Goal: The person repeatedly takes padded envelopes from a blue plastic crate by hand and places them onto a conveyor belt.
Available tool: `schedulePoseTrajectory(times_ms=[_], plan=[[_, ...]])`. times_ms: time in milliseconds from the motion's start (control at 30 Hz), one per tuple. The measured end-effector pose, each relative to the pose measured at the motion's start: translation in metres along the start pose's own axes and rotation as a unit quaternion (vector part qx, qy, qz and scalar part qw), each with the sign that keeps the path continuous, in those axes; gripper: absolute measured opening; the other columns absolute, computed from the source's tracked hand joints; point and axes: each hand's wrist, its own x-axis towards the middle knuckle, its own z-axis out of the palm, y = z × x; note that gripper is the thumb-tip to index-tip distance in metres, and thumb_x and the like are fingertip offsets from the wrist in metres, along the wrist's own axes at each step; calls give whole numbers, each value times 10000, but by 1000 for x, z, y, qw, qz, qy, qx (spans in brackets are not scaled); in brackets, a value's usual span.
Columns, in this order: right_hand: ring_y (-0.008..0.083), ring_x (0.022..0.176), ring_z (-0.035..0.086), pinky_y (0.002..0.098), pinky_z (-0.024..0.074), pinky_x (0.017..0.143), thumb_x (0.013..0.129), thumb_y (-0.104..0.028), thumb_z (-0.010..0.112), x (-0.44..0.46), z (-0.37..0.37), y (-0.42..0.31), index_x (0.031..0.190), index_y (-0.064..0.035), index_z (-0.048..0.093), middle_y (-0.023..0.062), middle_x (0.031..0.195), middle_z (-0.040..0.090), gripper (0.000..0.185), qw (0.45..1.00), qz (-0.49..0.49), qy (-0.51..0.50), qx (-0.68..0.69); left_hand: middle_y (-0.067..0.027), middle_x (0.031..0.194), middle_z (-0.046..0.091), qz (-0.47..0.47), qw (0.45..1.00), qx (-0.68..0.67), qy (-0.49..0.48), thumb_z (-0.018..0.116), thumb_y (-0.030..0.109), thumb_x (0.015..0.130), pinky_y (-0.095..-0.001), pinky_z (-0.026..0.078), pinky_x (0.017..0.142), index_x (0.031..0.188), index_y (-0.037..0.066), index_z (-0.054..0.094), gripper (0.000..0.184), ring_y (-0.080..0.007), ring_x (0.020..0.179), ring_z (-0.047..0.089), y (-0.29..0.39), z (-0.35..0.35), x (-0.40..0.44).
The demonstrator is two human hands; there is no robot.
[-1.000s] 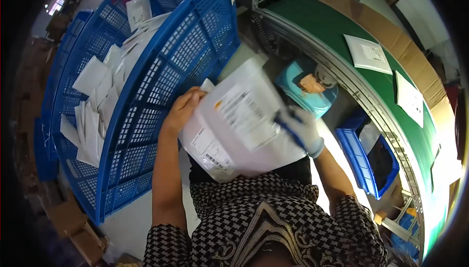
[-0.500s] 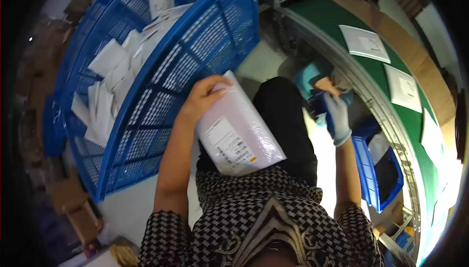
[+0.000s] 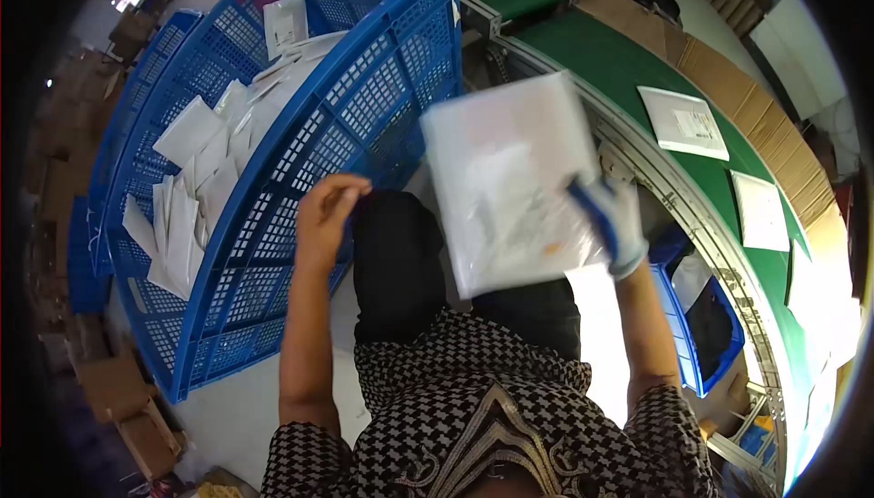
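A flat white plastic mailer [image 3: 510,179], blurred by motion, hangs over my knees with a smudged label and a small orange mark. My right hand [image 3: 617,216], in a white-and-blue glove, grips it by its right edge. My bare left hand [image 3: 330,211] is apart from the mailer, beside the blue crate's wall, fingers loosely bent and nothing seen in them. The large blue mesh crate [image 3: 314,161] at my left holds several white mailers [image 3: 214,147], heaped together.
On my right curves a green conveyor belt [image 3: 628,70] with a metal side rail, carrying several white mailers [image 3: 683,123]. Cardboard [image 3: 719,79] lines its far side. A smaller blue bin [image 3: 692,325] stands under the rail. Cardboard boxes [image 3: 137,407] lie at lower left.
My left hand has let go of the mailer and drawn back left. My gloved right hand has come from beside the conveyor frame onto the mailer, which has shifted right and up.
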Motion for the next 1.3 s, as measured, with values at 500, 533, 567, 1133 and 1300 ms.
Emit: schedulePoseTrajectory(times_ms=[500,533,567,1133,1300], plan=[[117,613,519,196,409,572,886,-135,494,64,86,-1,992,32,588,83,729,601,220,988,93,-78,90,-130,1016,611,-5,901,425,87,541,129,855,-315,425,821,1079,-6,567,263,-267,876,575,46,-151,-34],[117,613,519,196,409,572,886,-135,494,61,107,-8,992,32,588,83,729,601,220,986,89,-90,105,-129,1056,612,-49,900,431,41,527,176,874,-304,431,821,1139,-5,544,322,-257,890,583,55,-153,-36],[114,621,525,198,418,578,894,-140,488,60,124,-13,993,35,590,83,733,604,225,965,68,-216,129,-127,1063,614,-44,906,419,30,521,190,886,-302,434,823,1147,-5,542,326,-255,892,587,60,-154,-37],[258,616,574,348,447,593,849,-156,525,64,277,2,961,-30,600,122,783,619,185,883,-304,-312,-176,-109,1152,566,-172,788,553,-207,527,131,868,-365,451,873,1276,93,448,418,-284,1023,557,-63,-234,137],[287,611,555,371,431,568,812,-181,537,76,289,-17,872,-40,555,126,693,553,154,801,-354,-329,-353,-83,1371,380,75,605,779,-149,507,97,856,-419,382,949,1396,167,246,605,-262,1210,421,-128,-199,215]])
